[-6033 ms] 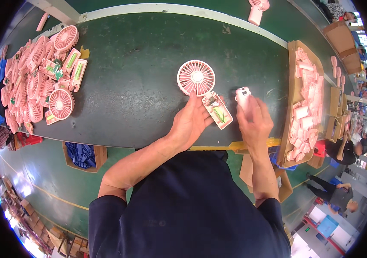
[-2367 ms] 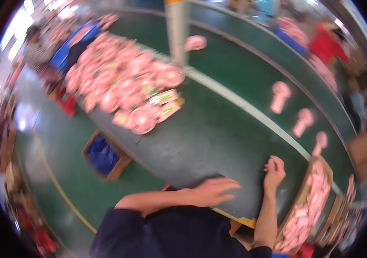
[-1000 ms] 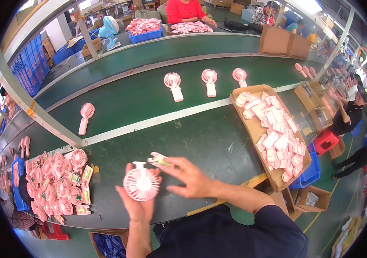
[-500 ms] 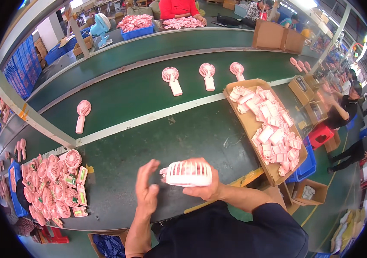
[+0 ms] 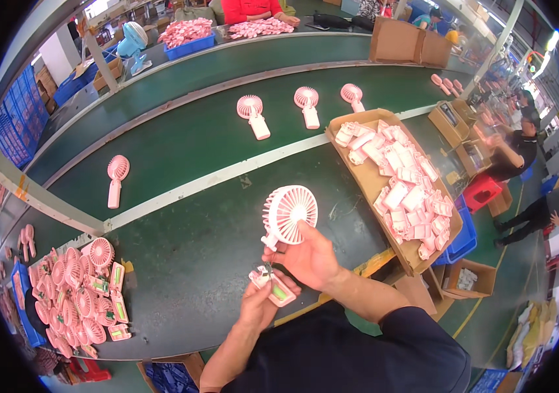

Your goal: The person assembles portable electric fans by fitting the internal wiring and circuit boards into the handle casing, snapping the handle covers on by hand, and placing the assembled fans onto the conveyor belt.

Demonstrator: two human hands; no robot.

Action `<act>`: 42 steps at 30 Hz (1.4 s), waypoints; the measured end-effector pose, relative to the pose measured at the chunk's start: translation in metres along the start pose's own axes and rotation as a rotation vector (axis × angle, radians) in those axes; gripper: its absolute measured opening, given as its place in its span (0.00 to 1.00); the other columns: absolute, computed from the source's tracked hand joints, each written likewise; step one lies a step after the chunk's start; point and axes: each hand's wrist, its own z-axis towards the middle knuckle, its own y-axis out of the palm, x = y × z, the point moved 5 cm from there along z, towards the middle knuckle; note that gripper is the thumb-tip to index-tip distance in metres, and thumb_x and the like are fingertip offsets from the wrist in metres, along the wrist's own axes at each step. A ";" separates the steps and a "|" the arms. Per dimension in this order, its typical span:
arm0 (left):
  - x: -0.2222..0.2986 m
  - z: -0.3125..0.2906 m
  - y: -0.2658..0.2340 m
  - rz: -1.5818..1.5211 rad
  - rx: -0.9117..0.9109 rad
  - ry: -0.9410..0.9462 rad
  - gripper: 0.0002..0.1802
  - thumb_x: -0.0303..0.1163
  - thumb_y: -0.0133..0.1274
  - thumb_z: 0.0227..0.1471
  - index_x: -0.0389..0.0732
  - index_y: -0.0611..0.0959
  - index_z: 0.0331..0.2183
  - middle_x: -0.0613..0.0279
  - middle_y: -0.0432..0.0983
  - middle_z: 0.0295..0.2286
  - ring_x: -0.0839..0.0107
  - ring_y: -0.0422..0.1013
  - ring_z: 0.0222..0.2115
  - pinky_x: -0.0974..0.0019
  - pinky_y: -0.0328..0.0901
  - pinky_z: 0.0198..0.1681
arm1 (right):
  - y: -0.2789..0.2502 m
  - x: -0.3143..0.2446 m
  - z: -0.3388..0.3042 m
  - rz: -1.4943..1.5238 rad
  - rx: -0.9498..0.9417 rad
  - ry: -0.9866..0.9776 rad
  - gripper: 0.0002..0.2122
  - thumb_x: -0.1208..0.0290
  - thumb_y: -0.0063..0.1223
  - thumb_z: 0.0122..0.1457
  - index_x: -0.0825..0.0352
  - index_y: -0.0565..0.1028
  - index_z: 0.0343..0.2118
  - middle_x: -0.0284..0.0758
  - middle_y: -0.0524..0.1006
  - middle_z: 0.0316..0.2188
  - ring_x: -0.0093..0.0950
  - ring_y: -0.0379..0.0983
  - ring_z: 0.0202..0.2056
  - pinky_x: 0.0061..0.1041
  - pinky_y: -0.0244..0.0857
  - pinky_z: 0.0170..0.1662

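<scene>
A round pink fan head (image 5: 294,215) with a slatted cage stands tilted up in my right hand (image 5: 317,260), whose thumb presses near its hub. Just below it, my left hand (image 5: 261,309) is closed on an open pink handle half (image 5: 282,293) with a green strip inside. Thin wires seem to run between the head and the handle half. On the bench at the left lies a pile of similar pink fan heads and open handles (image 5: 83,295). To the right, a cardboard tray (image 5: 349,171) holds many loose pink handle shells (image 5: 402,187).
Several finished-looking pink handheld fans (image 5: 253,116) lie on the green conveyor (image 5: 181,144) beyond a pale rail (image 5: 217,169). A slanting metal post (image 5: 43,190) rises at the left. Blue bins and cardboard boxes (image 5: 469,278) stand beside the bench; people work across and at the right.
The fan head has been turned from edge-on to upright, facing up. My left hand, empty and apart before, now grips the open handle half beneath it. The view has shifted slightly.
</scene>
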 end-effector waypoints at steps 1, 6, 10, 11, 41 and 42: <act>0.009 0.000 0.007 0.084 0.013 0.030 0.21 0.43 0.47 0.67 0.37 0.72 0.52 0.47 0.78 0.38 0.52 0.77 0.40 0.48 0.72 0.48 | -0.003 0.000 0.000 -0.006 0.011 0.006 0.25 0.49 0.48 0.66 0.63 0.70 0.57 0.37 0.77 0.48 0.36 0.74 0.46 0.44 0.66 0.53; 0.029 0.020 0.006 0.002 0.101 0.032 0.28 0.55 0.40 0.68 0.38 0.73 0.50 0.57 0.74 0.31 0.65 0.73 0.30 0.59 0.71 0.34 | -0.009 -0.002 -0.002 0.040 0.081 -0.034 0.26 0.48 0.47 0.66 0.65 0.71 0.57 0.39 0.78 0.47 0.37 0.76 0.44 0.45 0.68 0.53; 0.045 0.033 0.011 0.166 0.319 0.042 0.21 0.47 0.45 0.69 0.38 0.76 0.45 0.63 0.75 0.28 0.71 0.73 0.28 0.64 0.70 0.29 | -0.010 0.015 -0.016 -0.044 -0.042 0.029 0.28 0.46 0.46 0.65 0.67 0.70 0.57 0.42 0.77 0.47 0.39 0.76 0.44 0.41 0.69 0.50; 0.049 0.036 0.018 0.106 0.307 0.015 0.13 0.37 0.48 0.67 0.37 0.77 0.44 0.64 0.76 0.28 0.73 0.74 0.28 0.65 0.70 0.30 | -0.012 0.020 -0.017 -0.084 -0.050 -0.003 0.30 0.52 0.50 0.65 0.68 0.61 0.63 0.43 0.71 0.56 0.39 0.70 0.54 0.42 0.64 0.58; 0.002 -0.001 -0.027 0.422 0.169 -0.043 0.23 0.48 0.40 0.71 0.38 0.72 0.51 0.59 0.75 0.34 0.71 0.77 0.32 0.64 0.77 0.36 | -0.055 0.027 0.005 -0.857 0.177 0.084 0.26 0.72 0.64 0.60 0.74 0.66 0.58 0.39 0.77 0.49 0.24 0.75 0.50 0.27 0.69 0.54; 0.002 -0.001 -0.028 0.419 0.169 -0.045 0.23 0.48 0.40 0.71 0.38 0.72 0.51 0.59 0.75 0.34 0.71 0.77 0.32 0.64 0.77 0.36 | -0.055 0.027 0.005 -0.858 0.178 0.090 0.27 0.72 0.65 0.59 0.74 0.66 0.59 0.38 0.77 0.49 0.24 0.75 0.50 0.28 0.69 0.54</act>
